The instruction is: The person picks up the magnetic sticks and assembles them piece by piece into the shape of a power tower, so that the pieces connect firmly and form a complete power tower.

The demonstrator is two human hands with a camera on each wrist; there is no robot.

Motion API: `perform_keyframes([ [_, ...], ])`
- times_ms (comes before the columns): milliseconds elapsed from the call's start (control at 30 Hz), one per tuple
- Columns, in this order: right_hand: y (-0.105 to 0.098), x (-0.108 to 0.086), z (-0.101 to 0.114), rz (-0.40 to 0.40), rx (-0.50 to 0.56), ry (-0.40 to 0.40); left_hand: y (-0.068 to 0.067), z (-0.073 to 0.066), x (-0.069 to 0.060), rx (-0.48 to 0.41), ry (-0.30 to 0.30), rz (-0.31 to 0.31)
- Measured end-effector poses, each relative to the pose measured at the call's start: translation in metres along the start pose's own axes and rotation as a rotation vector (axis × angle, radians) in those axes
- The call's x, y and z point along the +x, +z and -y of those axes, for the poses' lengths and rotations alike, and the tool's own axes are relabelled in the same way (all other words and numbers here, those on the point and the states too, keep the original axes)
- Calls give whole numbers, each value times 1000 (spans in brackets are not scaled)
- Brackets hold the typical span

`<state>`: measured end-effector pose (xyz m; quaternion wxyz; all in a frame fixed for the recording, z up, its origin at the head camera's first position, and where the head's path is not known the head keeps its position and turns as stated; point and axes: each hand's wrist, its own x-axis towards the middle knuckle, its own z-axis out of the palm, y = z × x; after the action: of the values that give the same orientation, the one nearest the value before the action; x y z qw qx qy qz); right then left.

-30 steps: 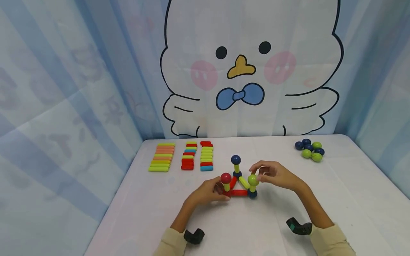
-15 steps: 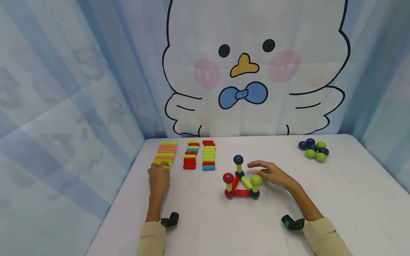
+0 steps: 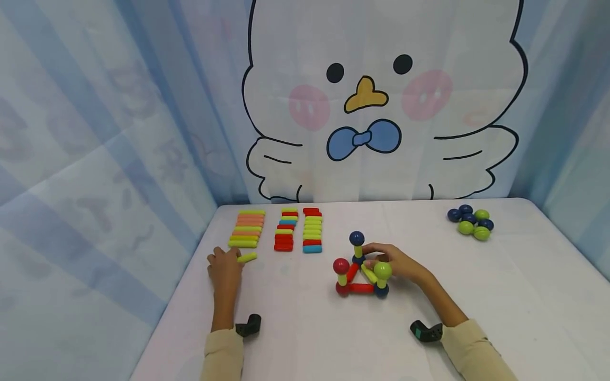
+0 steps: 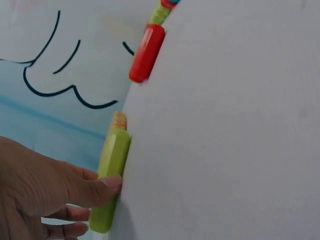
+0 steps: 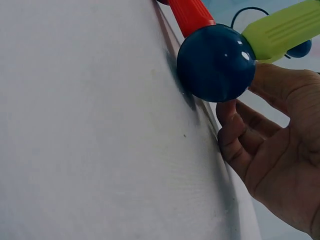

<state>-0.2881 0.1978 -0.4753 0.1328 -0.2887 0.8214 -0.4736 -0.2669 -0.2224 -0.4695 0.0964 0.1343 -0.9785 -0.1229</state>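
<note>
My left hand pinches a yellow-green magnetic stick between thumb and fingers, just in front of the left row of sticks. In the left wrist view the thumb lies across that stick. My right hand reaches behind the green ball of a triangular ball-and-stick frame, with thumb and forefinger at its rear blue base ball. The frame has three upright posts, topped red, blue and green. In the right wrist view a blue ball partly hides the fingers of the right hand.
Behind the left hand lies a row of yellow-green and orange sticks. Two shorter rows of mixed sticks lie beside it. Several loose blue and green balls sit at the back right. A printed curtain hangs behind the table.
My left hand has left the frame, gone to the left row and drawn one yellow-green stick toward me. The right hand has shifted from the green ball to the frame's rear corner.
</note>
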Motion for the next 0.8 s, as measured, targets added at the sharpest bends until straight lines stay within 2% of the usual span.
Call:
perform_keyframes([
  [67,2,-1,1,-7,7,12,-6,-8,-2,-10,-3,53],
  [133,5,-1,1,-7,0,18,-13,-19,-4,-77,5,122],
  [200,7,-1,2,0,-6,22,-19,-33,-7,-223,36,206],
  [300,9,-1,4,9,-36,17,-23,-58,-14,-501,102,334],
  [367,11,-2,6,11,-52,16,-21,-76,-21,-665,147,428],
  [467,12,-2,8,16,-74,19,-10,-100,-31,-822,191,572],
  [533,13,-2,9,20,-84,26,0,-113,-38,-882,208,661],
  [600,13,-2,10,19,-89,25,9,-123,-45,-911,227,714],
  [700,14,-1,12,-10,-91,8,19,-131,-52,-942,247,748],
  [800,16,1,13,-47,-83,-33,25,-134,-56,-959,257,761],
])
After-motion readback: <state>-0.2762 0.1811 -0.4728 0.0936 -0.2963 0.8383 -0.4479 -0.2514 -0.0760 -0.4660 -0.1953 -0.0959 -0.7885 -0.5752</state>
